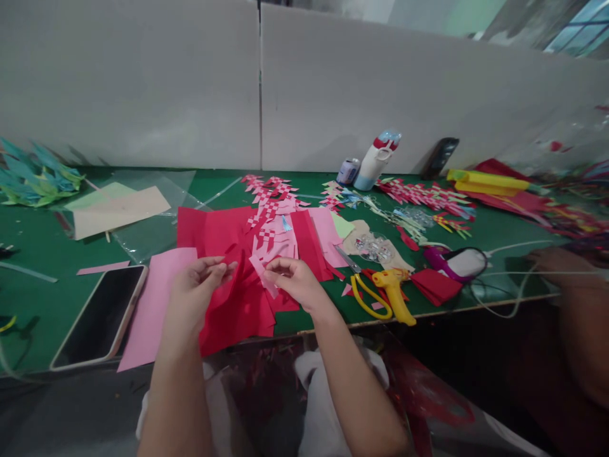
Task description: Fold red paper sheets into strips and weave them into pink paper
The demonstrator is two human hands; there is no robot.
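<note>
My left hand (pixel 200 284) is closed in a pinch above the red paper sheets (pixel 238 324). At its fingertips a red paper strip (pixel 240 270) stands up, slightly blurred. In my right hand (pixel 295 279), thumb and forefinger pinch a pink paper strip (pixel 262 274) that slants down over the red paper. Beyond both hands lie woven red-and-pink paper pieces (pixel 272 209) with pointed ends. Beneath my left wrist is a pink paper sheet (pixel 155 298). Scissors with yellow handles (pixel 371 303) lie to the right of my right hand, beside a yellow glue gun (pixel 394 292).
A phone (pixel 102 317) lies at the left near the table edge. A bottle (pixel 377 162) and a can (pixel 348 171) stand by the partition wall. Farther right are a purple-and-white device (pixel 459 261) with a cable, and another person's arm (pixel 566 285).
</note>
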